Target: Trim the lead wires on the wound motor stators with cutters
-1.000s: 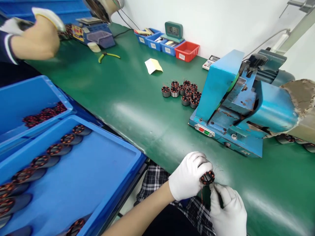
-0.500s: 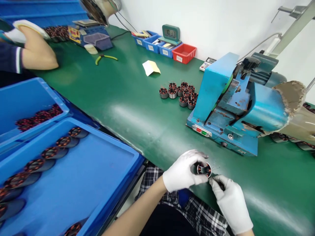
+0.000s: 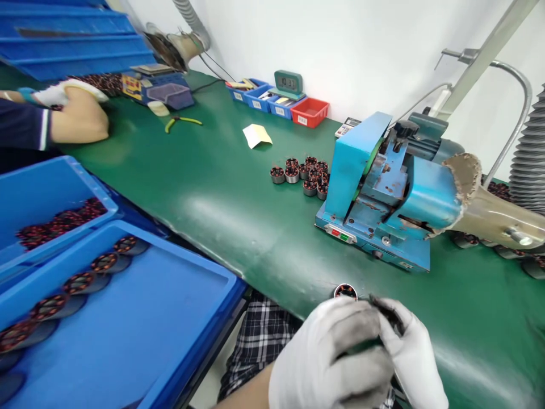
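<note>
Here, both gloved hands are sitting close together at the near edge of the green table, over the person's checked lap. The left hand is curling its fingers inward, and the right hand is pressing against it from the side; whether either is actually pinching anything cannot be told, since the gloves are covering the gap between them. A small wound motor stator is showing just above the knuckles, at the table's edge, its copper coils facing up; it is touching or nearly touching the left glove. Farther back, a cluster of similar stators is standing beside the blue machine. At the left, blue trays are holding rows of stators, and a co-worker's hand is resting on the table near yellow-handled pliers.
</note>
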{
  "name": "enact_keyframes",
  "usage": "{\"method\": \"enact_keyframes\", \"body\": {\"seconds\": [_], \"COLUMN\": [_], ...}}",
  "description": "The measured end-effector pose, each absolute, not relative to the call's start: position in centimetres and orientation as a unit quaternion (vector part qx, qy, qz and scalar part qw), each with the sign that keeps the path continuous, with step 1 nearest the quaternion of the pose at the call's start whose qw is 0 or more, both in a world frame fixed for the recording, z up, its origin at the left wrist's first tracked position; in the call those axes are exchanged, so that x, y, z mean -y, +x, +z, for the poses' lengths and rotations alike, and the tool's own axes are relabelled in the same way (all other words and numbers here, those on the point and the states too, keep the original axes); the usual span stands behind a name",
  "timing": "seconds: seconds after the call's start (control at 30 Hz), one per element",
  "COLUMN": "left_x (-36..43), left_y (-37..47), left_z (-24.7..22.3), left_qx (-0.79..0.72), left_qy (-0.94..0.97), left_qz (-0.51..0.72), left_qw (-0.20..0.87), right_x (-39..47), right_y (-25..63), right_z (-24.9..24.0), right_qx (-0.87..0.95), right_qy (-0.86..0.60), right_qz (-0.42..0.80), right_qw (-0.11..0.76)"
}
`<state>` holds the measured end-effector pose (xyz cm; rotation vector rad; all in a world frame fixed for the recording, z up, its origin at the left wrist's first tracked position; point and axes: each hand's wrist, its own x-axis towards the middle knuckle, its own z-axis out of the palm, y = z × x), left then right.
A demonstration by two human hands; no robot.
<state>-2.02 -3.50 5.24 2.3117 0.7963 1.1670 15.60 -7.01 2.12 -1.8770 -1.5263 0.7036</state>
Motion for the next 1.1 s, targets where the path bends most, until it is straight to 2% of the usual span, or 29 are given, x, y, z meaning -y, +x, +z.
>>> {"method": "enact_keyframes", "body": {"seconds": [0.03, 0.1, 0.27, 0.4, 0.6, 0.7, 0.77, 0.87, 1.0, 1.1], "left_x": [3.3, 2.3, -0.4, -0.3, 0.1, 0.4, 0.7, 0.8, 0.2, -0.3], "left_y": [-1.6, -1.1, -1.4, -1.3, -1.3, -1.7, -1.7, -1.3, -0.7, -0.7], "left_z": [5.1, 3.9, -0.3, -0.9, 0.0, 2.1, 3.8, 4.8, 3.0, 1.8], "left_qx": [-0.271, -0.29, -0.341, -0.362, -0.384, -0.377, -0.346, -0.302, -0.303, -0.299], "left_qy": [0.851, 0.863, 0.855, 0.843, 0.851, 0.868, 0.88, 0.885, 0.87, 0.869], "left_qz": [0.389, 0.335, 0.255, 0.271, 0.258, 0.263, 0.283, 0.283, 0.21, 0.185], "left_qw": [0.226, 0.245, 0.296, 0.292, 0.25, 0.186, 0.161, 0.211, 0.327, 0.35], "right_x": [6.9, 6.4, 5.5, 6.0, 7.4, 8.4, 8.6, 8.0, 6.5, 6.4], "right_y": [15.5, 15.1, 14.3, 14.5, 18.5, 19.0, 17.9, 15.4, 14.0, 14.5], "right_z": [2.0, 1.7, 1.0, 0.5, -0.7, -0.2, 0.5, 1.1, 0.5, -0.5], "right_qx": [0.587, 0.638, 0.758, 0.763, 0.729, 0.677, 0.712, 0.785, 0.776, 0.748], "right_qy": [-0.702, -0.685, -0.639, -0.623, -0.657, -0.69, -0.64, -0.574, -0.587, -0.614], "right_qz": [0.238, 0.186, 0.006, -0.105, -0.094, -0.044, 0.006, 0.045, 0.156, 0.2], "right_qw": [0.323, 0.299, 0.129, 0.134, 0.167, 0.252, 0.288, 0.23, 0.17, 0.153]}}
